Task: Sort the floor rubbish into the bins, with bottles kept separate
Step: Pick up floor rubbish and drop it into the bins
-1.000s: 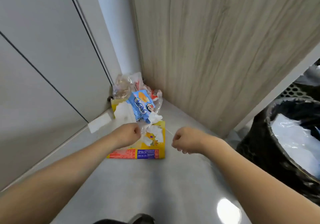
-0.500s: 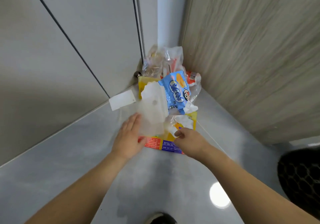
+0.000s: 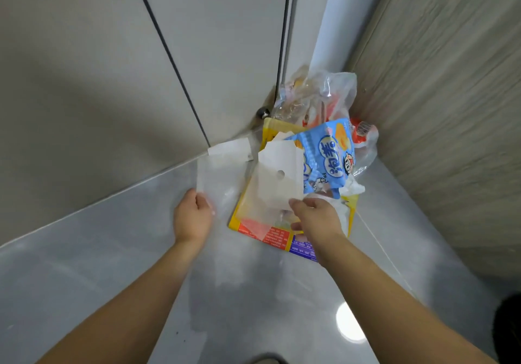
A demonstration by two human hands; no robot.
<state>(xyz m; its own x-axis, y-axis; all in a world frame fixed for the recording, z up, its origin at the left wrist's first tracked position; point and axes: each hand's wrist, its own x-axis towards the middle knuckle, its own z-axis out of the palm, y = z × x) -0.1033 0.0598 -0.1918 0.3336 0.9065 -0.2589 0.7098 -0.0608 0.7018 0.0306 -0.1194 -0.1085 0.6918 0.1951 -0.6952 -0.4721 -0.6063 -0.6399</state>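
Both forearms are bare right up to the frame's edge, no sleeves showing; the left hand [image 3: 192, 217] and right hand [image 3: 315, 217] wear no gloves, rings or watch.

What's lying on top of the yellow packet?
On the yellow packet: a blue snack bag, white paper and crumpled tissue. The right hand covers part, so anything beneath it is hidden.

Most of the yellow packet [image 3: 349, 211] under wrappers and right hand [image 3: 317, 218]; black bin [image 3: 507, 327] cut off.
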